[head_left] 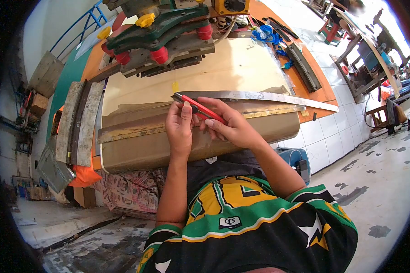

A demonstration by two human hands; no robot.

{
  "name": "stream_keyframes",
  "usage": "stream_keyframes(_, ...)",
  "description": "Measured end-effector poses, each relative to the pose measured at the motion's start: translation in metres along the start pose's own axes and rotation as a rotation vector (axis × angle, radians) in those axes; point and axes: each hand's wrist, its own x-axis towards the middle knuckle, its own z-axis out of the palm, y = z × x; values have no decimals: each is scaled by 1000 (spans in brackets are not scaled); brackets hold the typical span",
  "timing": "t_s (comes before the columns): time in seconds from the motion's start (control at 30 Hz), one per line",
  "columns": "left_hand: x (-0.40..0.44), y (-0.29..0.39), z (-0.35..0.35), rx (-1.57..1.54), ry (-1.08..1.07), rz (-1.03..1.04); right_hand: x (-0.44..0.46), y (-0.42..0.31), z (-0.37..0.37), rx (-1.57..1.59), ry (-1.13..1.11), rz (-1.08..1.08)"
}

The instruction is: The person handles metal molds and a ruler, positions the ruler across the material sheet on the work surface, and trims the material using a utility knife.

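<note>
Both of my hands hold a red cutter knife above the front of the worktable. My left hand (181,125) pinches its dark front end between thumb and fingers. My right hand (230,123) wraps round the rear of the red cutter knife (207,111). Just behind my hands lies a long metal ruler (259,96), reaching past the table's right side. Under it, a brown sheet (141,146) covers the front of the table and bends down over the edge. A worn wooden strip (132,128) lies across that sheet.
A green press (168,29) with red feet stands at the back. Metal-edged boards (84,123) lie at the left. A dark metal bar (304,67) and blue plastic (265,34) are at the right. A blue bin (296,157) stands below, near my right arm.
</note>
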Motion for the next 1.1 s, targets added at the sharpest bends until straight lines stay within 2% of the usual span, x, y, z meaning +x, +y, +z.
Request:
stream_keyframes(0.1,-1,6,1,92,-35,28,1,1,-1,-29,-49,5)
stream_keyframes(0.3,-3,9,3,-15,-83,22,-1,-3,2,-17,-38,-21)
stream_keyframes(0.43,-1,10,0,42,-115,59,-2,-8,5,-41,-15,-14)
stream_keyframes(0.5,-2,11,-4,-63,-192,-3,-2,-7,5,-51,-16,-20)
stream_keyframes(0.7,-3,13,2,-135,-215,-62,0,-2,5,-11,9,-81)
stream_keyframes(1.1,-4,13,1,-91,-306,-116,-1,-3,5,31,10,-71)
